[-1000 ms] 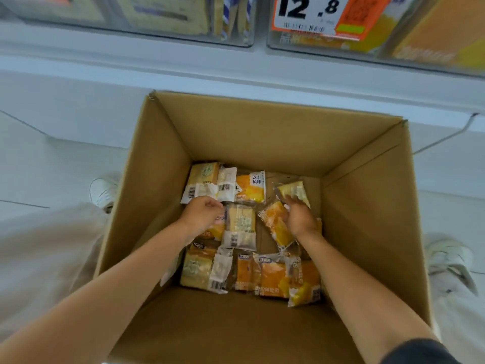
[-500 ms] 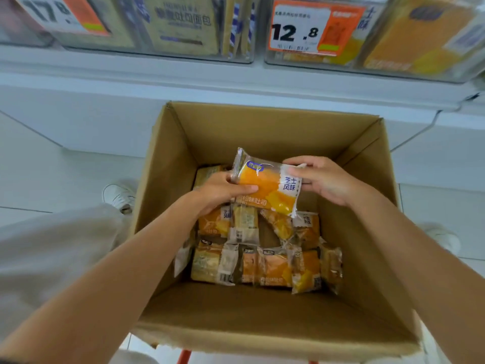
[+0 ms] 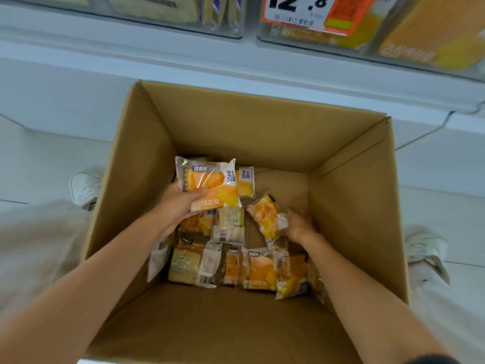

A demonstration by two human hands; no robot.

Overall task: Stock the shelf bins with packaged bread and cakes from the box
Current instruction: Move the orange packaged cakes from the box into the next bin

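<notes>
Inside the cardboard box [image 3: 354, 206], the left hand [image 3: 181, 206] grips an orange bread packet [image 3: 210, 179], raised over the box's left side; the right hand [image 3: 299, 227], lower and nearer the box's right wall, clasps a tilted packet [image 3: 265, 216]; loose packets [image 3: 194, 266] cover the box floor.

Box [image 3: 354, 206] top's wide open, tall walls all round. Bare cardboard floor [image 3: 286, 185] back right; packets [image 3: 259, 269] crowd the left and near side.
</notes>
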